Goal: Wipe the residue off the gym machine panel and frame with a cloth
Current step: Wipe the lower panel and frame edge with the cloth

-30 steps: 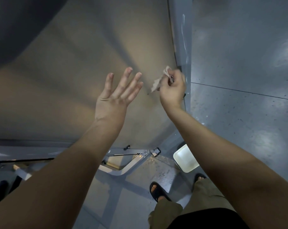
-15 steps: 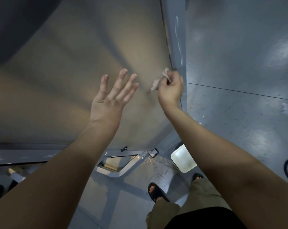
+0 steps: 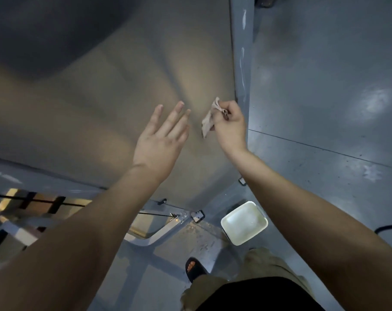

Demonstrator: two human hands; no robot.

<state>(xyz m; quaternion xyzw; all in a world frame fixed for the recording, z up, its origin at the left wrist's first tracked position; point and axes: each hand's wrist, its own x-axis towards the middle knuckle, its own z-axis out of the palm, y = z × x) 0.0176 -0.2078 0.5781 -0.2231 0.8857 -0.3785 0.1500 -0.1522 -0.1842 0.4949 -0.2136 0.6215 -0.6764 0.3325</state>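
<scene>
Crumpled cloth (image 3: 209,118) against smooth panel (image 3: 127,90).

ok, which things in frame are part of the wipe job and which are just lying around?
Job: cloth gripped by right hand; left hand, fingers spread by the panel; frame post with white streaks.
Lying about: white tub on the floor; black cable at the right edge.

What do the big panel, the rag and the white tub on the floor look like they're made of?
Large tan flat panel: smooth satin sheet, perhaps painted metal or plastic; soft reflections. Small pale crumpled cloth: thin fabric, limp folds. White square tub: likely plastic, glossy rounded rim.
</scene>
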